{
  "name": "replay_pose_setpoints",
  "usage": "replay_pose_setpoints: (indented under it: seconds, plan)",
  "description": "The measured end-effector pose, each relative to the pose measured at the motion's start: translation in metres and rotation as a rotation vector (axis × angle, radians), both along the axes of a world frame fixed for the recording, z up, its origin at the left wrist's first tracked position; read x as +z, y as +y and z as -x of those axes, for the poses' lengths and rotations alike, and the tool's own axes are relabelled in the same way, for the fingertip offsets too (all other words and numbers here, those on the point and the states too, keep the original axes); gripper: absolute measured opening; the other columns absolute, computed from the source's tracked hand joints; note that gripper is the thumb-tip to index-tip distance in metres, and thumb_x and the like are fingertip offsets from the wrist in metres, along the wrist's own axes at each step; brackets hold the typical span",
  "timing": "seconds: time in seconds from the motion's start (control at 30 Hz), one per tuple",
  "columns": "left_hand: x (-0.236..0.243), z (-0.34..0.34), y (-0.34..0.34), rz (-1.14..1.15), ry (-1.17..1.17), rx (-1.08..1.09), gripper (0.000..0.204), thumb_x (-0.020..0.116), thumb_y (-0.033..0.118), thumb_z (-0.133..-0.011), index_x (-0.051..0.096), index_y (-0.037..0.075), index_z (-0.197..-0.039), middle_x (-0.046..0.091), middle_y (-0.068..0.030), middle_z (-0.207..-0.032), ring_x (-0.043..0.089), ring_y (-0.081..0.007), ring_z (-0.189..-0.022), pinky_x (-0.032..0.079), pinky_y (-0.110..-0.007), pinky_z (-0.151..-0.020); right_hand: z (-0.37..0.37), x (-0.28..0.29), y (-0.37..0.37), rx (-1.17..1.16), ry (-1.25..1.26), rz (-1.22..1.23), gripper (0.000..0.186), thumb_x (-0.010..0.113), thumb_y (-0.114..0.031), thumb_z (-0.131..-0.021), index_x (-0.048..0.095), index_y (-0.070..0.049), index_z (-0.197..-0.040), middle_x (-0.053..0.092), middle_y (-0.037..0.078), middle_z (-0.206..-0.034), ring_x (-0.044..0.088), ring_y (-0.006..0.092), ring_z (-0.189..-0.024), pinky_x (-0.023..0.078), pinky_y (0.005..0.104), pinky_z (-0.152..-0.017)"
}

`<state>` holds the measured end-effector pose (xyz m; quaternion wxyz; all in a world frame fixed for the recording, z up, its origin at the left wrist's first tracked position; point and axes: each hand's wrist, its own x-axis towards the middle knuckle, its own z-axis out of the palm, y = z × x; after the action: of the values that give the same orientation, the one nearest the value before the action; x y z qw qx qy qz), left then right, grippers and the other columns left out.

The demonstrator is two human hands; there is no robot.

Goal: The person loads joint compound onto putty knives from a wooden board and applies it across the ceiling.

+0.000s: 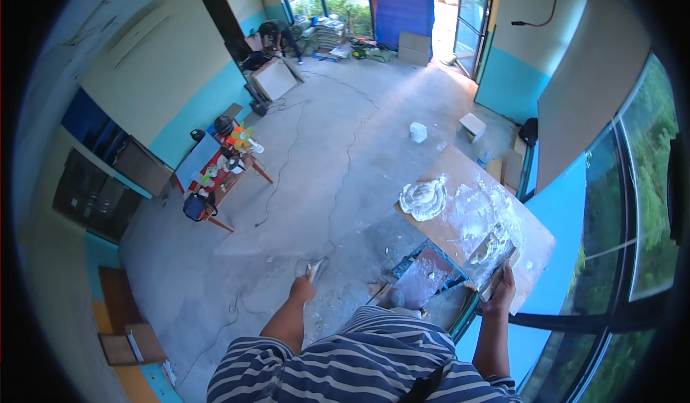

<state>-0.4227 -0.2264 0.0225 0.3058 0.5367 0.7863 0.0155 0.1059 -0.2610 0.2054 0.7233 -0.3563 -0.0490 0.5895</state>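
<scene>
Low in the middle of the head view, my left hand (pixel 303 289) is closed on a small pale flat tool (pixel 314 267), held out over the floor. Its exact kind is too small to make out. On the right, my right hand (pixel 501 292) grips the near edge of a grey flat plate (pixel 477 271) that carries a lump of white paste (pixel 494 242). The plate is above the near part of a wooden board (pixel 530 241). Crumpled clear plastic film (pixel 474 209) and a heap of white paste (pixel 422 198) lie on that board.
A blue frame (pixel 451 279) with plastic over it stands before me. Windows (pixel 607 216) line the right side. A cluttered table (pixel 223 190) is at left; a cable (pixel 351 144) crosses the floor. Another person (pixel 277 36) bends over at the far left.
</scene>
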Motion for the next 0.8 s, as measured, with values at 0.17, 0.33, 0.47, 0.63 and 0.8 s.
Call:
replay_pose_setpoints:
  seconds: [0.17,0.33,0.47,0.63,0.8]
  plan:
    - [-0.008,-0.019,0.025,0.020,-0.017,-0.061,0.037,0.057,0.013,-0.074,0.063,0.004,-0.109,0.065,-0.0243,-0.103,0.062,-0.0389,-0.099,0.050,-0.044,-0.085,0.008,0.000,-0.045,-0.190,-0.018,0.018,0.040,0.037,-0.028,-0.100,0.045,-0.001,-0.130,0.058,0.013,-0.121,0.059,0.0289,-0.109,0.045,0.0438,-0.097]
    - [-0.004,-0.043,0.036,0.089,-0.010,-0.168,0.039,0.057,0.013,-0.074,0.063,0.007,-0.112,0.065,-0.0226,-0.106,0.062,-0.0383,-0.101,0.049,-0.044,-0.086,0.014,-0.005,-0.085,-0.268,-0.009,0.009,0.040,0.038,-0.026,-0.100,0.044,-0.001,-0.130,0.058,0.013,-0.122,0.058,0.0285,-0.110,0.045,0.0428,-0.097]
    - [0.006,-0.052,0.041,0.128,0.005,-0.244,0.041,0.058,0.013,-0.073,0.062,0.010,-0.114,0.065,-0.0205,-0.108,0.062,-0.0374,-0.102,0.049,-0.044,-0.086,0.021,-0.009,-0.111,-0.322,0.023,0.002,0.040,0.038,-0.026,-0.100,0.044,0.000,-0.130,0.058,0.014,-0.122,0.058,0.0282,-0.110,0.045,0.0423,-0.098]
    - [0.003,-0.048,0.047,0.150,0.054,-0.274,0.041,0.059,0.015,-0.073,0.062,0.009,-0.114,0.065,-0.0197,-0.109,0.061,-0.0362,-0.103,0.049,-0.043,-0.086,0.029,-0.008,-0.137,-0.398,-0.007,0.041,0.040,0.038,-0.026,-0.100,0.044,0.000,-0.130,0.058,0.014,-0.122,0.059,0.0278,-0.109,0.045,0.0420,-0.097]
    - [-0.012,-0.046,0.059,0.196,0.014,-0.312,0.040,0.059,0.015,-0.074,0.062,0.010,-0.114,0.064,-0.0188,-0.110,0.061,-0.0359,-0.103,0.049,-0.043,-0.086,0.034,-0.010,-0.159,-0.447,-0.025,0.042,0.040,0.039,-0.027,-0.100,0.045,0.000,-0.129,0.058,0.013,-0.121,0.060,0.0269,-0.107,0.047,0.0410,-0.095]
